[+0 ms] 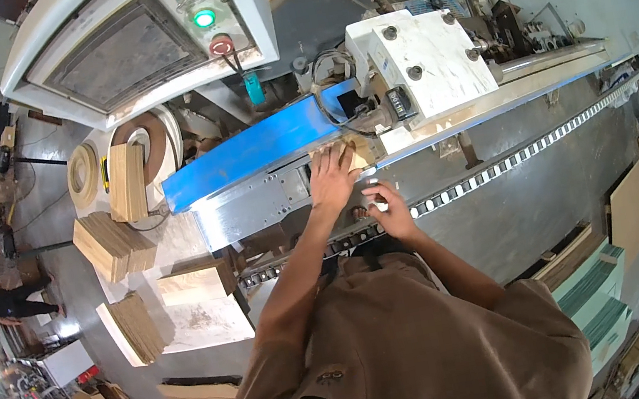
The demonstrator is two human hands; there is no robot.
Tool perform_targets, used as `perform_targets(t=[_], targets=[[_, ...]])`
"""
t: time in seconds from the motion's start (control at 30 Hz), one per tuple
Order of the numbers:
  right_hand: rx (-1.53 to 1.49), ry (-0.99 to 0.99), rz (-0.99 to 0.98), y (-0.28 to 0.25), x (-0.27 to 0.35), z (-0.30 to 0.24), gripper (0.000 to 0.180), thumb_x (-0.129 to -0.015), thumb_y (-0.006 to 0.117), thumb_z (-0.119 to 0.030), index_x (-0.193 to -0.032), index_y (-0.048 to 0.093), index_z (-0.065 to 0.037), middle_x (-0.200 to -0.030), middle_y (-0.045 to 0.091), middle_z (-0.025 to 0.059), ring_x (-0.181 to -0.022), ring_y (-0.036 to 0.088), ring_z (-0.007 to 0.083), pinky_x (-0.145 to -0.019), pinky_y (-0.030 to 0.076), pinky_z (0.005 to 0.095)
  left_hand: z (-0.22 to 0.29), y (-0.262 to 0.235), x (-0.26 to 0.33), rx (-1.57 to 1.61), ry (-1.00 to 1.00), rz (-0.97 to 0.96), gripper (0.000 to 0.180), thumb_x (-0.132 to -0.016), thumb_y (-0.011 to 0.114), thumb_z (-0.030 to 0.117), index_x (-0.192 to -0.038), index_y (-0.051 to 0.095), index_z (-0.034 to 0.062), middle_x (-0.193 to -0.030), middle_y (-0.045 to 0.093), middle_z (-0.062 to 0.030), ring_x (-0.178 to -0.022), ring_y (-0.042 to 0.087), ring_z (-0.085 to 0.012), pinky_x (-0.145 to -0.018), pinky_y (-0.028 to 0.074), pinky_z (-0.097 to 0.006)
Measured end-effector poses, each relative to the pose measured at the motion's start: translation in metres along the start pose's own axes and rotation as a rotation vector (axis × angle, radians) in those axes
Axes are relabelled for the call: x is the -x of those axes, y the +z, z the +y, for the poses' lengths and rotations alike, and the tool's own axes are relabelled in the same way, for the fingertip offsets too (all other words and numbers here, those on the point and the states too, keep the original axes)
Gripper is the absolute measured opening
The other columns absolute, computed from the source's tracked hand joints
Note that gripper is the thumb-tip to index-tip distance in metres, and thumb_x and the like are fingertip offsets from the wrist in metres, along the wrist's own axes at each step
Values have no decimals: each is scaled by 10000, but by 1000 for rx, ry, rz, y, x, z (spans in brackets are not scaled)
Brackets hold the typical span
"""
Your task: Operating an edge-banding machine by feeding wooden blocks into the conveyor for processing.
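Note:
My left hand (332,179) lies flat with fingers stretched out, pressing on a small light wood piece (362,151) on the metal bed (253,209) of a machine. The far end of the piece reaches the white machine head (432,66), and my fingers hide part of it. My right hand (394,212) is just in front of the bed edge, near the left one. Its fingers are bent, with a gap between thumb and forefinger, and I make out nothing held in it. A blue guard (261,156) runs behind the bed.
A control panel (126,54) with a lit green button stands at the upper left. Stacks of wood pieces (114,246) rest on a pale table (205,324) to the left. A roller rail (516,164) extends rightward. Green-edged boards (598,296) stand at lower right. Another person (19,296) is far left.

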State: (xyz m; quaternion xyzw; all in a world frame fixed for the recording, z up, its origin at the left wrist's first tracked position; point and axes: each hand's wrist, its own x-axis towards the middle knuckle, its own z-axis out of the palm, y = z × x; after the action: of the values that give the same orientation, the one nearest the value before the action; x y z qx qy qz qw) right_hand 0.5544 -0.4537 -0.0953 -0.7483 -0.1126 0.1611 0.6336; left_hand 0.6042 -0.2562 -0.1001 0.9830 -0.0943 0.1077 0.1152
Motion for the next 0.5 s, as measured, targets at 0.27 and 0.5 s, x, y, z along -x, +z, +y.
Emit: perform_targets(t=[0.27,0.5], targets=[[717,-45,42,-15,11,42,208,-905,718,-245,-1101,751,-182,-1113,754,89,-894,737,337,-733,585,416,-63,-24,49,-171,-112,53,534,-906,737,339,-1375,642,103,-1329,636,-120,-1280,563,-324,-1156,388,-524],[824,-93,130,-23,8,38,142,-887,725,-291,-950,757,-168,-1001,774,53,-880,736,309,-778,584,421,-173,-179,161,-151,-521,3,423,-921,746,329,-1282,729,107,-1173,732,-127,-1187,623,-319,-1126,388,-517]])
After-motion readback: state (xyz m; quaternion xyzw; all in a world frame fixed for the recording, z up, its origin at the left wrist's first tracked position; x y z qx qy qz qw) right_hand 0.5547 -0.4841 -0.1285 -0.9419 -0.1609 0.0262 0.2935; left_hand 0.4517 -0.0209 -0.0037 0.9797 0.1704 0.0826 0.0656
